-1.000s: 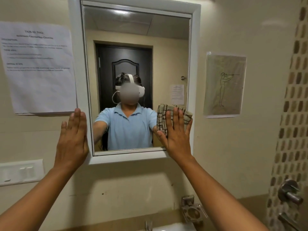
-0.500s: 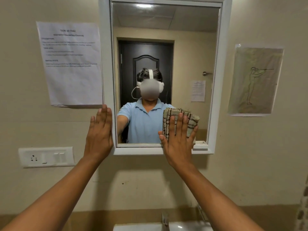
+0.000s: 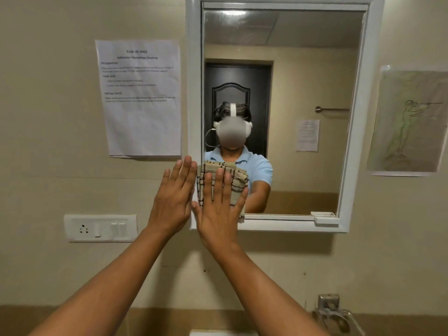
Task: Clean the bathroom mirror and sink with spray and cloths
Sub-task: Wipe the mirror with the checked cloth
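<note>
Checked beige cloth (image 3: 221, 183), folded, is pressed by the flat, straight-fingered right hand (image 3: 218, 209) against the mirror's (image 3: 303, 93) lower left corner, the empty left hand (image 3: 173, 197) flat against its white frame (image 3: 193, 93); mirror-wiping seems underway, likely needing firm strokes across the remaining glass.

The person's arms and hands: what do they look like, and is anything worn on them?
Both forearms are bare down to the wrists; no sleeve, watch, ring or glove shows on the left hand or the right hand. The mirror reflects a short light-blue sleeve.
</note>
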A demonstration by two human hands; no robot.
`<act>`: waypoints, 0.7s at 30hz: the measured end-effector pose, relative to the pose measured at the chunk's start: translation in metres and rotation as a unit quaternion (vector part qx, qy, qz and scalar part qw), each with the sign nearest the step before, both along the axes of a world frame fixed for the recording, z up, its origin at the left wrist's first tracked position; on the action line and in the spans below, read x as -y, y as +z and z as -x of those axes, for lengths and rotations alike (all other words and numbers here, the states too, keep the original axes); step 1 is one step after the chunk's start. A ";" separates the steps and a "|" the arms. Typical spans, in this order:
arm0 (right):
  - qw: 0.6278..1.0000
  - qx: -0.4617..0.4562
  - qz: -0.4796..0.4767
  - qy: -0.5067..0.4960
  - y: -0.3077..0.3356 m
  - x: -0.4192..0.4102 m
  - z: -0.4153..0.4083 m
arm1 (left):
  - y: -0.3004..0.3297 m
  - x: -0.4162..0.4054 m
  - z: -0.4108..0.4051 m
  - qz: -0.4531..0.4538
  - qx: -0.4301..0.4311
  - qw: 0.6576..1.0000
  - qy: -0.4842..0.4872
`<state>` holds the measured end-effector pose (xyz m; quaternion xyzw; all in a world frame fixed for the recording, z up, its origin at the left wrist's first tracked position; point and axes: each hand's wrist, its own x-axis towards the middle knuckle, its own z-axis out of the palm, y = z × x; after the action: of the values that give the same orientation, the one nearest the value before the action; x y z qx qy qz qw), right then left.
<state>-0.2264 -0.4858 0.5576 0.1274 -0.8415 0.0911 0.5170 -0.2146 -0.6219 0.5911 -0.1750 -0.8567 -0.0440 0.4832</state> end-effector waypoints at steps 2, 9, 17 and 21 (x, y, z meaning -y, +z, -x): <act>1.000 0.003 -0.004 0.009 0.002 0.000 -0.002 | 0.000 0.001 0.001 -0.003 0.003 1.000 -0.008; 0.995 0.008 -0.094 0.021 -0.006 -0.028 -0.010 | -0.005 -0.002 0.005 -0.023 -0.009 0.999 -0.038; 0.996 0.003 -0.094 -0.003 -0.009 -0.121 -0.001 | -0.007 -0.010 0.001 -0.044 -0.013 0.999 -0.021; 0.999 0.009 -0.041 -0.011 -0.007 -0.169 0.001 | -0.009 -0.015 0.002 -0.057 -0.014 0.998 -0.011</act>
<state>-0.2273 -0.3168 0.5503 0.1387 -0.8506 0.0523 0.5045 -0.2167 -0.6069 0.5816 -0.1576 -0.8440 -0.0959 0.5036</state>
